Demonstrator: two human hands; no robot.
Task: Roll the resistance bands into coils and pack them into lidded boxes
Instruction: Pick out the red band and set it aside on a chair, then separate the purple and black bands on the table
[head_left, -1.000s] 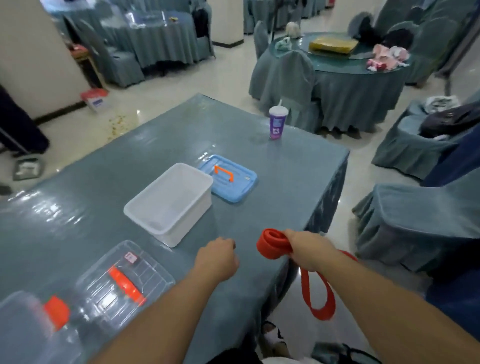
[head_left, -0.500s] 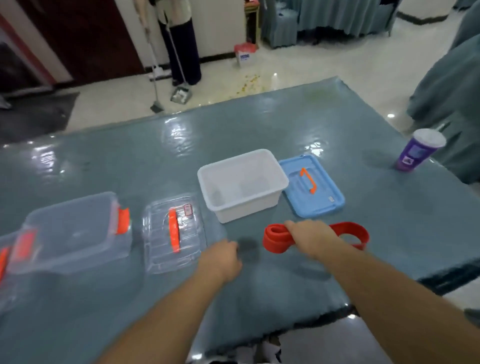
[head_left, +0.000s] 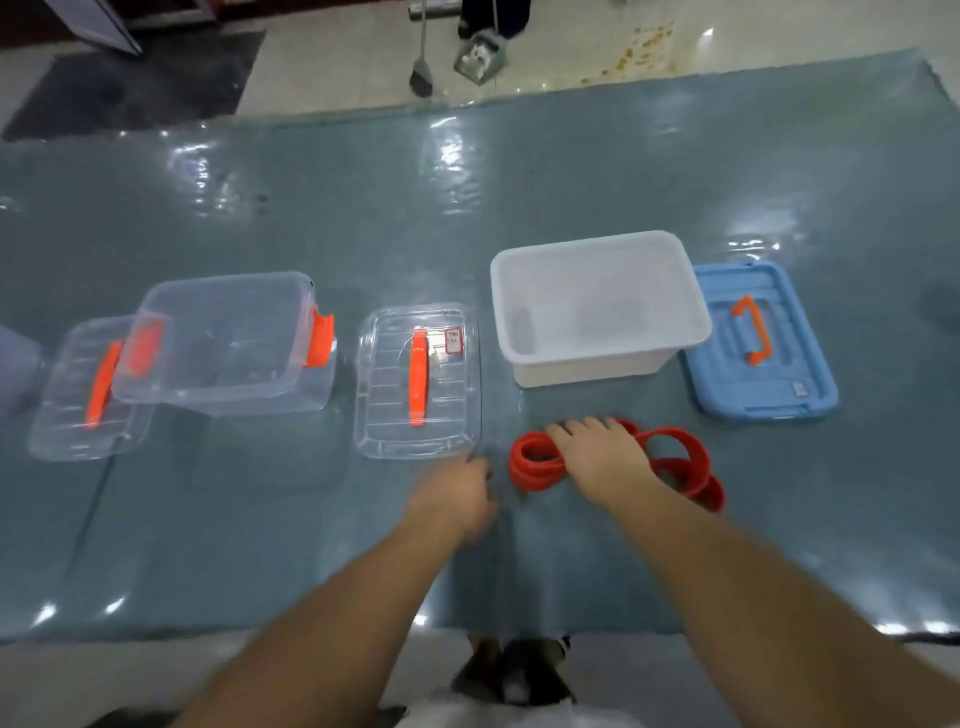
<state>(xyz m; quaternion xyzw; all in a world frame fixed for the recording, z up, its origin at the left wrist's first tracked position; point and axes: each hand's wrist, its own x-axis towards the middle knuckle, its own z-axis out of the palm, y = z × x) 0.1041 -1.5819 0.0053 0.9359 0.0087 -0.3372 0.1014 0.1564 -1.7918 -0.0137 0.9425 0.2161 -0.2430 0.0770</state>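
**Red band down on the desk, boxes lined up behind it**

The red resistance band (head_left: 670, 462) lies on the desk (head_left: 519, 182) near its front edge, loosely looped, with a tighter coil at its left end and slack loops trailing off to the right. The right hand (head_left: 597, 452) rests on top of it with its fingers laid out fairly straight, pressing down on the middle of the band. The left hand (head_left: 457, 493) sits just beside the coil's left end with its fingers curled under; it is blurred, and I cannot tell whether it holds anything.

Just behind the band stands a white box (head_left: 597, 306), open at the top, and to the right of it a blue lid (head_left: 758, 343) with an orange handle lies flat. To the left of the white box a clear lid (head_left: 421, 384) with an orange handle lies flat too, its near corner close to the left hand. Further left stands a clear box (head_left: 223, 343) with orange clasps, and a second clear lid (head_left: 83, 395) lies partly tucked under its left side.
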